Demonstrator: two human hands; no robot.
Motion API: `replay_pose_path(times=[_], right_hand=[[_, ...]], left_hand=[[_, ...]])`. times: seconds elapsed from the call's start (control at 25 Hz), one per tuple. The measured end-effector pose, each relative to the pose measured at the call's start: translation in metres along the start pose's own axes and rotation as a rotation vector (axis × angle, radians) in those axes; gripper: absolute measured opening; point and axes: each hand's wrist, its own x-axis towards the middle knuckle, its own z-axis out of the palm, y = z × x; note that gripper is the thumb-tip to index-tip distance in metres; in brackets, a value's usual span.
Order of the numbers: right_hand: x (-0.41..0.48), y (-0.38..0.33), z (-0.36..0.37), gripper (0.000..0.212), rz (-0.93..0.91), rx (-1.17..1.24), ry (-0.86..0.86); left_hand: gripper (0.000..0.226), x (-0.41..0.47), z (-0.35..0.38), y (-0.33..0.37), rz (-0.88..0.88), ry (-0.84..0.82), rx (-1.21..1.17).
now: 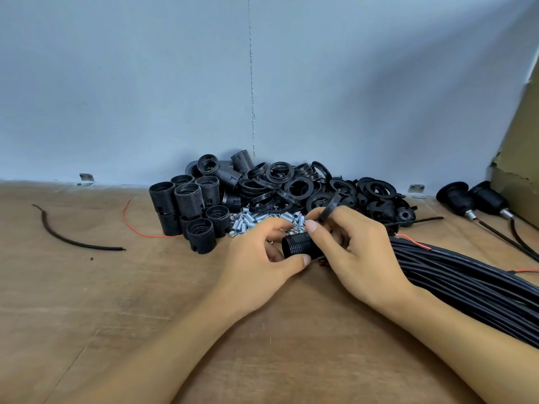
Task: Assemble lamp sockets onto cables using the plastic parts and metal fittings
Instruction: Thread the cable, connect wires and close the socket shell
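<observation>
– Socket barrel [300, 246]: where is it?

– Centre of the wooden bench [116, 301], lying on its side between both hands.

– How do they hold it?

– The left hand [259, 252] grips its left end, thumb on the near side, fingers curled over the far side. The right hand [358, 252] has its thumb on top of the barrel's right part and fingers curled behind. It also carries a black ring [329, 209] standing on edge at its fingers. Whether the ring is pinched or slipped over a finger, I cannot tell.

– And the stock, reckoned from the hands?

– Metal fittings [256, 221] at twelve o'clock, a silver heap just beyond the fingertips. Threaded barrels [186, 205] at ten o'clock, several standing mouth up. A heap of rings [306, 185] from twelve to one, against the blue-grey wall [145, 83]. The cable bundle [466, 284] lies at four o'clock, black cords side by side running off the right edge. At two o'clock, two sockets on cables [466, 199] lie beside a cardboard box [519, 170].

– The left side?

– At nine o'clock, a loose curved cable piece [67, 237]. A thin red wire [137, 225] lies between it and the standing barrels.
</observation>
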Motion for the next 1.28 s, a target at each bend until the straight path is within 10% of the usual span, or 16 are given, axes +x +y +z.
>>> replay_pose_path(times=[0.48,0.88,1.28], right_hand=[[-0.001,-0.004,0.001,0.026,-0.139,-0.145,-0.342],[0.001,0.0,-0.001,0.07,-0.092,-0.469,-0.349],[-0.001,0.0,-0.002,0.049,-0.05,-0.538,-0.182]], left_hand=[[0.061,0.004,-0.009,0.003,-0.129,-0.197,-0.433],[0.015,0.006,-0.007,-0.004,-0.107,0.044,-0.283],[0.034,0.003,-0.003,-0.001,0.015,0.018,-0.012]])
